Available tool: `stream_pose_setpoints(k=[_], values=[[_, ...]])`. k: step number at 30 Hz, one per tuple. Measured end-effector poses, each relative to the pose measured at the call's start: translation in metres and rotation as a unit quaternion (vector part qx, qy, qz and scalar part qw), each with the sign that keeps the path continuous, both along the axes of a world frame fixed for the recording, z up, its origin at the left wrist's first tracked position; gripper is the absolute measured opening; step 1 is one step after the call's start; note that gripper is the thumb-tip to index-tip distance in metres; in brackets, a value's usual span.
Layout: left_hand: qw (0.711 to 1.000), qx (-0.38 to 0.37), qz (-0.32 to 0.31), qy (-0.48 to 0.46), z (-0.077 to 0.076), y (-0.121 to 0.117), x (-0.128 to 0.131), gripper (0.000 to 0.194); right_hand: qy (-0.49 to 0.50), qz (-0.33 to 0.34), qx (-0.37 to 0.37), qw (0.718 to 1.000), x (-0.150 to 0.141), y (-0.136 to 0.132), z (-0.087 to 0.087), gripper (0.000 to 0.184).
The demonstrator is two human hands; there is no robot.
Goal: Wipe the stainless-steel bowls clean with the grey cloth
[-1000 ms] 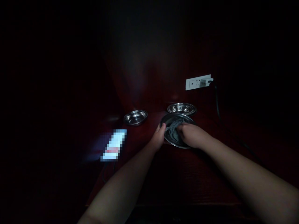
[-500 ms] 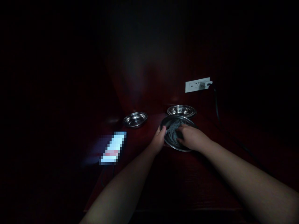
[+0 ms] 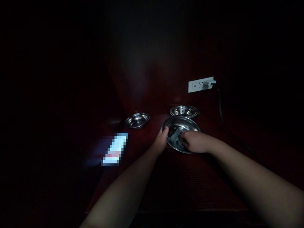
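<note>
A shiny steel bowl point(image 3: 184, 123) is tilted toward me above the dark red table. My left hand point(image 3: 161, 141) grips its left rim, the thumb over the edge and the other fingers hidden beneath. Inside lies a grey-green patterned cloth point(image 3: 175, 136), bunched low on the left side of the bowl. My right hand point(image 3: 196, 141) is closed on this cloth and presses it against the inner surface; its fingertips are partly in shadow.
Behind the held bowl sit stacked steel dishes point(image 3: 184, 111). Another steel bowl point(image 3: 137, 120) stands to the left. A lit phone point(image 3: 115, 149) with a cable lies nearer on the left. On the back wall, a white socket point(image 3: 200, 84) holds a plug with a black cord point(image 3: 220, 106).
My right hand has moved the cloth downward within the bowl, baring the upper part of its shiny inside. The left hand keeps its hold on the rim.
</note>
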State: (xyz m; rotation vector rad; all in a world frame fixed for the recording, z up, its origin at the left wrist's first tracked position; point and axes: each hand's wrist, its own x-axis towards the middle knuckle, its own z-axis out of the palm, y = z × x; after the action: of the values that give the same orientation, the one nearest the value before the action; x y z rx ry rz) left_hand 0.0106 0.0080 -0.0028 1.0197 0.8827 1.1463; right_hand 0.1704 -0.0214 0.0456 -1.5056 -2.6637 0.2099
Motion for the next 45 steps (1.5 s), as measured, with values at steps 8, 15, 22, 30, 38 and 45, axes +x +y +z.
stream_pose_setpoints(k=[8, 15, 22, 30, 38, 45], values=[[0.999, 0.033, 0.011, -0.014, -0.006, 0.005, -0.001, 0.045, 0.154, 0.085, -0.041, 0.984, -0.006, -0.001, -0.004, 0.016], [0.997, 0.056, -0.010, -0.045, -0.008, 0.007, -0.001, 0.049, 0.253, 0.132, 0.029, 0.958, -0.013, -0.005, -0.005, 0.019], [0.998, 0.024, -0.033, -0.042, -0.005, 0.004, -0.002, 0.051, 0.194, 0.098, 0.083, 0.973, -0.013, -0.002, -0.010, 0.032], [0.999, -0.017, -0.025, -0.017, 0.000, 0.000, 0.000, 0.049, 0.071, -0.036, 0.123, 0.989, -0.006, 0.011, -0.019, 0.040], [0.999, -0.026, -0.031, 0.032, 0.005, -0.004, -0.002, 0.050, 0.021, -0.108, 0.118, 0.987, 0.000, 0.014, -0.011, 0.029], [0.999, -0.020, -0.019, 0.018, 0.004, -0.005, -0.002, 0.050, -0.018, -0.156, 0.109, 0.982, 0.003, 0.011, -0.002, 0.024]])
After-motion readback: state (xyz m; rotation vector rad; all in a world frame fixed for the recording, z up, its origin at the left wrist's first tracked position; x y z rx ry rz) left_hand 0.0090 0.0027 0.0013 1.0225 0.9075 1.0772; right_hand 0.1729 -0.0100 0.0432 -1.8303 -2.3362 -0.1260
